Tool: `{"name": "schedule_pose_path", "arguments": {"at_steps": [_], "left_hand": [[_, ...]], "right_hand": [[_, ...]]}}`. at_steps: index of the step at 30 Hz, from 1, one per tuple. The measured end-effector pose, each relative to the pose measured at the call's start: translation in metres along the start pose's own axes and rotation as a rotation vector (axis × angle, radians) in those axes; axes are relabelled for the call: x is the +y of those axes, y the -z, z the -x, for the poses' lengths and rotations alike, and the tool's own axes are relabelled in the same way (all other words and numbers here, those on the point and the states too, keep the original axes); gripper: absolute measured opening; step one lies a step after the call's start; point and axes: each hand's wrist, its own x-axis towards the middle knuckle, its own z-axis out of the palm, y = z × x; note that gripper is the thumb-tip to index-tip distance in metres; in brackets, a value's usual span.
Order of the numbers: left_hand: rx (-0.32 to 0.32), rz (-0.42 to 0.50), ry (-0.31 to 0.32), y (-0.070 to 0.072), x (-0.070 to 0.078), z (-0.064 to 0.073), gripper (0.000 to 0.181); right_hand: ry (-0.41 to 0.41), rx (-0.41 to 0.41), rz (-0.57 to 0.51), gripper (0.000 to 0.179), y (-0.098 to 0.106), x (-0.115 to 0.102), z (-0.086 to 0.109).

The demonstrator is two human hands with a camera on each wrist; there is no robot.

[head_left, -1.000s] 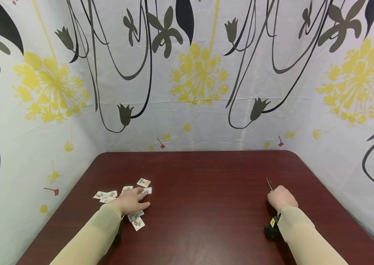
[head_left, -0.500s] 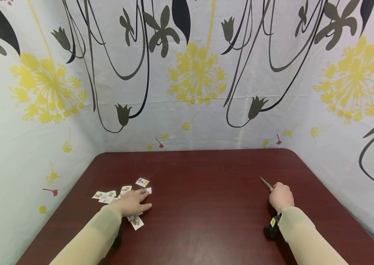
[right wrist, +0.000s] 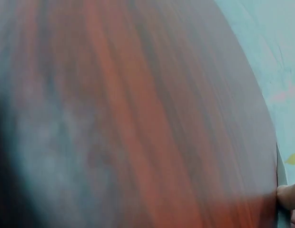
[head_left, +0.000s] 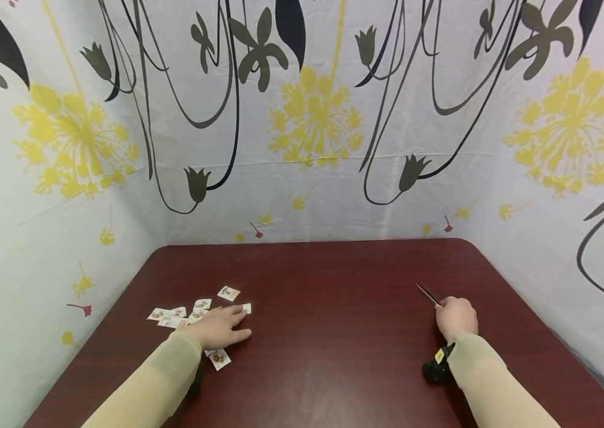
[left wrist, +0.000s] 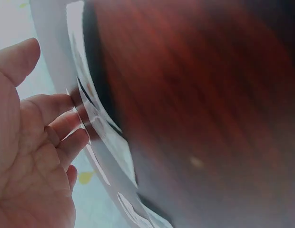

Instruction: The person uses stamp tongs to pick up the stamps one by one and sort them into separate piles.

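Small white paper cards with printed pictures lie on the left of the table. My left hand spreads over them, palm down, its fingertips touching one card whose edge shows past them. Behind that hand lies a single card; to its left is an overlapping cluster of cards, and another card lies in front. In the left wrist view the fingers reach white cards seen edge-on. My right hand grips metal tweezers, tips pointing forward and left. Its fingers barely show in the right wrist view.
The dark red wooden table has rounded far corners. A patterned cloth wall stands along its back and sides. A black wrist camera sits under the right wrist, close over the table.
My left hand has moved slightly right, and the card at its fingertips has slid right too. The tweezers have turned leftward in my right hand, which otherwise stays about where it was.
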Motion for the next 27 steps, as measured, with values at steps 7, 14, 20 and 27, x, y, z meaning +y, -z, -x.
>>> {"name": "schedule_pose_path", "arguments": {"at_steps": [7,14,20,27], "left_hand": [[0.022,-0.034,-0.048,-0.004,0.004,-0.006,0.064],[0.011,-0.036,-0.06,-0.005,0.011,-0.012,0.064],[-0.002,-0.042,-0.059,-0.007,0.015,-0.014,0.063],[-0.005,-0.012,-0.051,-0.009,0.024,-0.013,0.063]], "right_hand": [[-0.054,0.063,-0.058,0.033,-0.011,0.002,-0.003],[-0.046,0.096,-0.085,0.032,-0.01,0.001,0.0],[-0.043,0.052,-0.121,0.031,-0.005,-0.003,0.005],[0.02,0.032,-0.121,0.027,-0.005,-0.006,0.008]]}}
